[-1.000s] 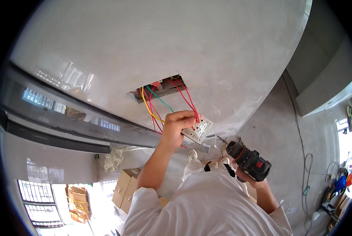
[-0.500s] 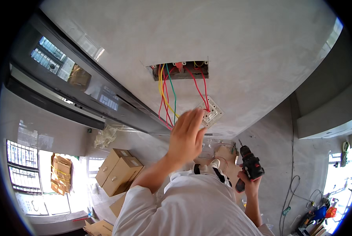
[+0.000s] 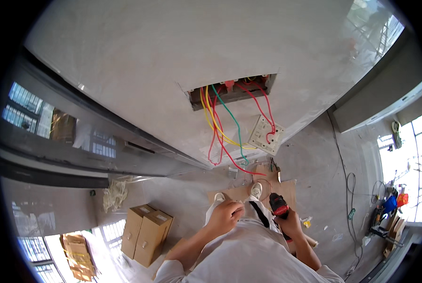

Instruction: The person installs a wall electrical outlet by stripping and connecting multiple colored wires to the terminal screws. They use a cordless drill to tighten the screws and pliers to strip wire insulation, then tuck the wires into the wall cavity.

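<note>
My left hand (image 3: pixel 226 217) is held in front of my body with its fingers curled in; whatever they hold, if anything, is hidden. In my right hand (image 3: pixel 291 223) is a black and red cordless drill (image 3: pixel 278 206), pointing away from me. Ahead on the wall, a rectangular recessed box (image 3: pixel 233 96) lies open. From it a white switch plate (image 3: pixel 266 136) hangs by red wires (image 3: pixel 259 104), its back with the terminals showing. Left of the plate, yellow wires (image 3: pixel 211 115), a green wire (image 3: pixel 233 118) and more red wires dangle; neither hand touches them.
A cardboard sheet (image 3: pixel 286 188) lies under my feet, with tools beyond it. Cardboard boxes (image 3: pixel 149 236) stand at the left, near crumpled plastic (image 3: pixel 115 195). A black cable (image 3: pixel 346 188) runs along the floor at the right, towards piled tools (image 3: pixel 385 217).
My left hand has left the switch plate and drawn back to my body, its fingers now curled. The plate hangs free. The drill has moved slightly left, and the view has shifted.
</note>
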A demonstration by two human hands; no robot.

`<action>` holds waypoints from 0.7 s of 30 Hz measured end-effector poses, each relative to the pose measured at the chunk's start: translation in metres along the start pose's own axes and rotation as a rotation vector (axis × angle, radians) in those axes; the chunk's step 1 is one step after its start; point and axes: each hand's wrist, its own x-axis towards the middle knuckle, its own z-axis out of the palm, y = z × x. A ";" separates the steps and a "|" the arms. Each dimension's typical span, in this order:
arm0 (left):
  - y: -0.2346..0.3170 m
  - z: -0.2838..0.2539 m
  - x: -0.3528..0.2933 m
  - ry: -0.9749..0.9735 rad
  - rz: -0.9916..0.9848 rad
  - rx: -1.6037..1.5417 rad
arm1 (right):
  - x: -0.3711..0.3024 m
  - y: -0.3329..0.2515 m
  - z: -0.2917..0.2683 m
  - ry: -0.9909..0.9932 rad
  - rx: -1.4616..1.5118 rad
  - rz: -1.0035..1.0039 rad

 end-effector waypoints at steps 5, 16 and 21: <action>-0.060 -0.030 -0.028 -0.038 -0.219 0.064 | -0.034 -0.032 0.026 -0.048 0.041 0.039; -0.088 -0.018 -0.064 -0.254 -0.337 0.251 | -0.023 0.047 0.050 -0.015 0.032 0.189; -0.100 0.026 -0.079 -0.355 -0.403 0.362 | 0.010 0.140 0.071 -0.035 -0.015 0.203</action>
